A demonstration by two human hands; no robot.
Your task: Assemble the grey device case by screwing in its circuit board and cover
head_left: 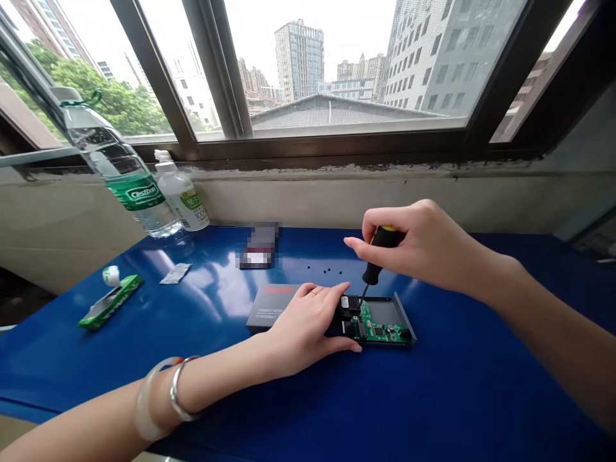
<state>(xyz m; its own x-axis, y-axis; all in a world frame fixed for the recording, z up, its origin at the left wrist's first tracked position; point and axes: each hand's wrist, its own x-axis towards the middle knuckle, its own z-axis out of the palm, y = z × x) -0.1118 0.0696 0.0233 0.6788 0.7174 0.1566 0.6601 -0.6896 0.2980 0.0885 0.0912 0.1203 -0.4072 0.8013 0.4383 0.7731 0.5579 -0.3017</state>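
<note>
My right hand (409, 244) is wrapped round the black and yellow handle of a screwdriver (372, 273). The screwdriver tilts slightly, and its thin shaft reaches down to a green circuit board (378, 328) in a shallow dark metal case (404, 311). Spread across the case's left part, my left hand (310, 321) grips it, with the thumb at the near edge and fingers at the far edge. A grey box (269, 305) with printed lettering lies under and left of that hand, partly hidden. Several tiny black screws (328, 271) lie just behind the case.
On the blue table (457, 398), a blurred-out dark item (260, 247) lies at the back. To the left are a green packet (110, 301), a white roll (111, 276) and a small sachet (176, 274). A large water bottle (129, 179) and smaller bottle (183, 196) stand by the window.
</note>
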